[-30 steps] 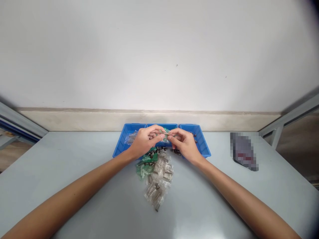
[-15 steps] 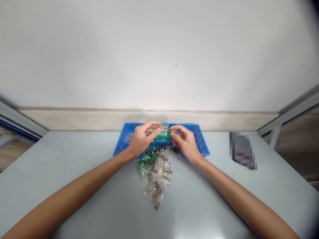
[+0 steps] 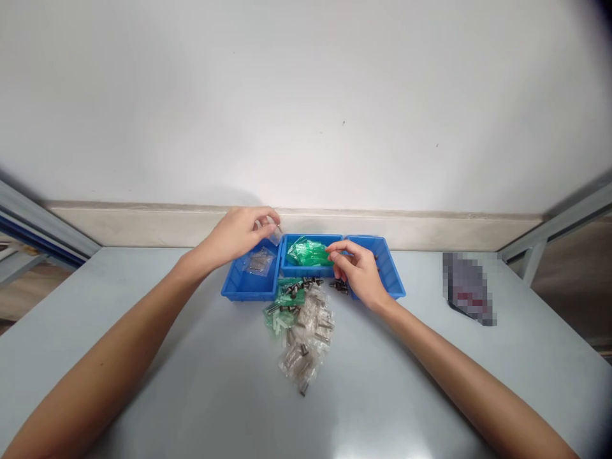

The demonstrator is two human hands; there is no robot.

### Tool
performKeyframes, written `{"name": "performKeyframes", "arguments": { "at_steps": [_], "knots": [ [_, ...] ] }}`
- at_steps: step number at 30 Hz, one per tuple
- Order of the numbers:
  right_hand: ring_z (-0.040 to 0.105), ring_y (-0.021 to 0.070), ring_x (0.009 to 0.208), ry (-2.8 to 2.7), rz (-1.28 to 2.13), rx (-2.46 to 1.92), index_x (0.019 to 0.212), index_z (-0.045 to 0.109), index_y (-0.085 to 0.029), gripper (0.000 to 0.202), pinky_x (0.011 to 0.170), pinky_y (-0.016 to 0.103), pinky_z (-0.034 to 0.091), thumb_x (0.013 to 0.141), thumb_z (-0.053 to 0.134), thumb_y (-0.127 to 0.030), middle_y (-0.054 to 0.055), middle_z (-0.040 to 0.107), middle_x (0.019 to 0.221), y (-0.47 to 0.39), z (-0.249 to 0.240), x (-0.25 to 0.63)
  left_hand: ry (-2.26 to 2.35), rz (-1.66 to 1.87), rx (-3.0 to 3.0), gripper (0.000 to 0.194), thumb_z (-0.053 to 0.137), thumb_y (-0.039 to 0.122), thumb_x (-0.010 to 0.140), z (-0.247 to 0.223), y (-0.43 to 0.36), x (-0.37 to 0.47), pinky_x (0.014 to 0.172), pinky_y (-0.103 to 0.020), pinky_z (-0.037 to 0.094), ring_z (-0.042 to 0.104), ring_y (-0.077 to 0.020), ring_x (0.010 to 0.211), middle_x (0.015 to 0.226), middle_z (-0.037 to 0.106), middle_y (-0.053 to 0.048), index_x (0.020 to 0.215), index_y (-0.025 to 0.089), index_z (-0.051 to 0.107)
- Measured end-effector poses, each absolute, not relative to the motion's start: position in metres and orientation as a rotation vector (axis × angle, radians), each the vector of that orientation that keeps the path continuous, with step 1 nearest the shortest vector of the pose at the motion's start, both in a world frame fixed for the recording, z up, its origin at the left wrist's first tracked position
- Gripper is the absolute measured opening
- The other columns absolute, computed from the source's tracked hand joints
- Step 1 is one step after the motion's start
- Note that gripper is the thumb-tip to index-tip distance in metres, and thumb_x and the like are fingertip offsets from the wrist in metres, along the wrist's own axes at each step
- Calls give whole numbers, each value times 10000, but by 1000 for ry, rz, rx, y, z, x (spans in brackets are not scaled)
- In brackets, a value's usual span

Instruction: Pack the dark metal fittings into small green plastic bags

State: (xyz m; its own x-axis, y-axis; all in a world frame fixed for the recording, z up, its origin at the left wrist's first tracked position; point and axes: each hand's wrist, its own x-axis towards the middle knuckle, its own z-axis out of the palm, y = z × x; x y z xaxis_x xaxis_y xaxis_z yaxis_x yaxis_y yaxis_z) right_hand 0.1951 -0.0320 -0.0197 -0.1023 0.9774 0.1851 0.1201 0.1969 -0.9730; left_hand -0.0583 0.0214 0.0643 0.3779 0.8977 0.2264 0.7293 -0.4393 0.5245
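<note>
Two hands [image 3: 241,233] [image 3: 357,273] apart, bag [image 3: 276,235] above bin edge [image 3: 279,261]

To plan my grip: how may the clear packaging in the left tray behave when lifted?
The clear packaging looks wrinkled, so it probably flops. Its shiny film may slip. Metal-looking pieces inside could shift while lifting.

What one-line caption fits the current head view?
The left hand holds a small clear packet above the left blue bin; green packets lie in the middle bin.
</note>
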Motion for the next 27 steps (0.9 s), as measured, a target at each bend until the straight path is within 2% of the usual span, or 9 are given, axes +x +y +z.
{"name": "performKeyframes", "arguments": {
  "at_steps": [3, 10, 13, 16, 19, 22, 27],
  "knots": [
    [461, 125, 496, -1461, 1066, -1109, 944, 656, -187, 169, 485, 247, 351, 890, 601, -338, -34, 532, 574, -33, -19, 195, 1459, 436, 2416, 219, 580, 309, 849, 55, 37, -74, 623, -251, 435, 653, -204, 721, 841, 743, -40, 950, 220, 752],
    [466, 124, 500, -1459, 1070, -1108, 929, 658, -186, 163, 488, 250, 352, 883, 603, -332, -29, 546, 597, -33, -18, 195, 1632, 242, 2560, 247, 558, 314, 864, 44, 38, -74, 613, -268, 374, 659, -252, 799, 917, 750, -68, 1020, 222, 726],
    [472, 126, 500, -1460, 1063, -1110, 928, 660, -188, 165, 489, 252, 359, 880, 603, -336, -30, 546, 592, -32, -19, 195, 1767, 447, 2527, 274, 514, 347, 906, 44, 26, -56, 628, -287, 374, 655, -261, 797, 891, 748, -81, 1016, 211, 726],
    [482, 125, 499, -1453, 1070, -1094, 932, 662, -189, 169, 481, 250, 362, 878, 604, -338, -24, 566, 617, -32, -21, 195, 1568, 810, 2353, 241, 541, 351, 897, 39, 9, -31, 675, -276, 421, 642, -199, 719, 818, 736, -37, 958, 204, 721],
    [492, 122, 499, -1442, 1072, -1081, 940, 659, -187, 175, 470, 247, 361, 871, 610, -340, -14, 592, 660, -31, -22, 195, 1418, 986, 2243, 233, 547, 335, 892, 24, -5, -11, 649, -263, 425, 599, -159, 643, 743, 699, -14, 937, 185, 719],
    [500, 117, 500, -1439, 1066, -1083, 936, 655, -183, 185, 473, 247, 370, 865, 614, -350, -7, 607, 701, -30, -21, 195, 1351, 1053, 2152, 219, 562, 324, 874, 6, -7, -2, 614, -251, 419, 558, -144, 607, 675, 650, -6, 899, 169, 715],
    [510, 117, 514, -1451, 1045, -1080, 962, 643, -185, 192, 483, 249, 387, 877, 595, -350, -4, 608, 737, -31, -21, 193, 1213, 969, 1899, 205, 599, 334, 844, -5, 0, -2, 504, -227, 394, 497, -118, 492, 572, 560, 17, 866, 152, 692]
  ]
}}
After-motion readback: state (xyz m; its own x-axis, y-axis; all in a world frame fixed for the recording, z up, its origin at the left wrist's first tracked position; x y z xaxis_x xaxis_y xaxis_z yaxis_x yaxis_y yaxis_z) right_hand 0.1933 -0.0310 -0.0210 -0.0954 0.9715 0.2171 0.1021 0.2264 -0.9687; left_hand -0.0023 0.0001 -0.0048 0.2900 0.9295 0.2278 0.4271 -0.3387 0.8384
